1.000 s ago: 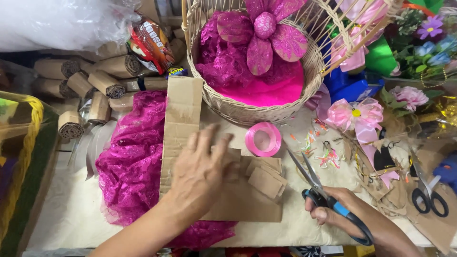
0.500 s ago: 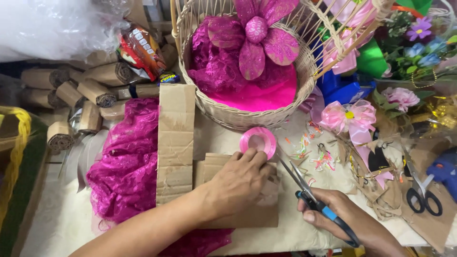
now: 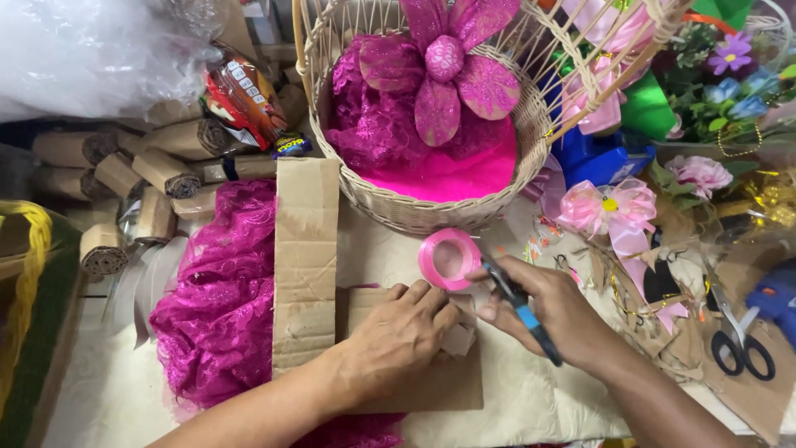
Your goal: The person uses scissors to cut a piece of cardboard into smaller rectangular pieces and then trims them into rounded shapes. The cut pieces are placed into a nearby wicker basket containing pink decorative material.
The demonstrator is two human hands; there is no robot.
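Note:
My left hand (image 3: 398,336) lies palm-down on a flat brown cardboard piece (image 3: 435,386), its fingers bunched over small cardboard scraps (image 3: 458,338). My right hand (image 3: 551,311) grips scissors with blue and black handles (image 3: 522,314), the blades pointing up-left toward a roll of pink ribbon (image 3: 448,259). Both hands meet just below that roll. A long cardboard strip (image 3: 305,261) stands upright-lengthwise left of my left hand, overlapping magenta lace fabric (image 3: 220,307).
A wicker basket (image 3: 423,211) with magenta fabric and a glittery pink flower stands at the back. Rolled brown paper tubes (image 3: 149,170) lie at the left. A pink ribbon bow (image 3: 609,207), another pair of scissors (image 3: 734,344) and a blue glue gun (image 3: 775,299) sit at the right.
My left hand slid right across the cardboard toward the ribbon roll. My right hand rose with the scissors from the near right edge up to meet the left hand.

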